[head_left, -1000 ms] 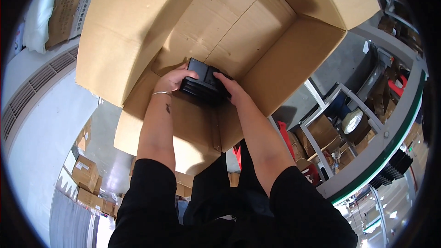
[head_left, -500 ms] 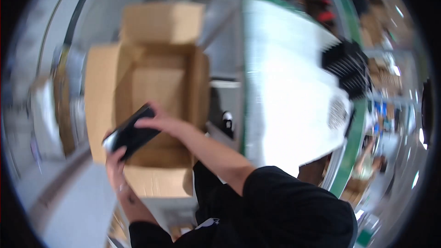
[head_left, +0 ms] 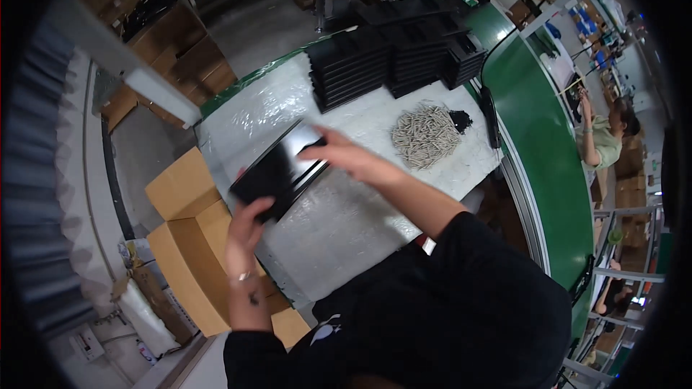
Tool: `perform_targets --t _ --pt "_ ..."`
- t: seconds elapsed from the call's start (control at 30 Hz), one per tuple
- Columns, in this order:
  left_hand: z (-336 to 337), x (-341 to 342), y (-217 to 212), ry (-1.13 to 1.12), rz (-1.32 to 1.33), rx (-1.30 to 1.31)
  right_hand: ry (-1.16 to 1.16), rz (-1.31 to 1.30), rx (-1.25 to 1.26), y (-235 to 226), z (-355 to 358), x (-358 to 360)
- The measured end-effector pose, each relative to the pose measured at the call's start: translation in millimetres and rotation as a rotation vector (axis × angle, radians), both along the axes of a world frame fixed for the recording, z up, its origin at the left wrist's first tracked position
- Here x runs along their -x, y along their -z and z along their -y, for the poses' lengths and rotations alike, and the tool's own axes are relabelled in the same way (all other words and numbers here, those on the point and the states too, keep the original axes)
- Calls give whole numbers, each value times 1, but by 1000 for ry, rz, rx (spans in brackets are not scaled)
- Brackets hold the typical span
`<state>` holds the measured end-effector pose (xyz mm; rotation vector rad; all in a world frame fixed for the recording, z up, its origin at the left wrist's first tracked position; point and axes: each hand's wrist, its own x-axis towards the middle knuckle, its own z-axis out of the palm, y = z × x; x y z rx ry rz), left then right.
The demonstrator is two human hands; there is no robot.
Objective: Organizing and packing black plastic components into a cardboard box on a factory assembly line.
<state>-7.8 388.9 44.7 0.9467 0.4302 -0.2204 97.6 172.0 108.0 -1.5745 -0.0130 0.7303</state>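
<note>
Both my hands grip a black, glossy, flat rectangular piece point(head_left: 270, 176), tilted above the table's plastic-covered white top point(head_left: 346, 220). My left hand point(head_left: 246, 232) is closed on its near left end, with the thumb on the upper face. At the far right end, my right hand point(head_left: 344, 153) grips it too, somewhat blurred. Two or more such pieces may lie together; I cannot tell. Farther back stand stacks of similar black pieces point(head_left: 353, 65). A heap of small silvery metal pins point(head_left: 425, 135) lies right of my right hand, with small black parts point(head_left: 460, 121) beside it.
An open cardboard box point(head_left: 184, 252) stands by the table's left edge, flaps spread. A green conveyor belt point(head_left: 537, 140) runs along the right. A person point(head_left: 605, 137) in a light green top sits beyond it. More cartons point(head_left: 173, 50) stand at the far left.
The black piece, held in both hands, has moved from over the open cardboard box to above the table. My view has swung to the right, bringing the stacks and pin heap nearer the middle.
</note>
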Motion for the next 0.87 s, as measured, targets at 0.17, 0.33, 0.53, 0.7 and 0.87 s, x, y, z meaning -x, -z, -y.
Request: perform_targets --t 0.17,0.33,0.53,0.7,0.87 --pt "103 -110 -13 107 1 49 155 -142 54 14 105 -66" --pt "142 -154 4 136 -116 -24 264 -187 74 42 147 -100" --pt "158 -170 -3 98 -155 -57 239 -167 70 49 158 -115" --pt "167 -164 36 162 -143 -153 238 357 353 135 172 -115" --pt "174 -141 -19 135 -287 -384 -128 510 509 23 186 -119"
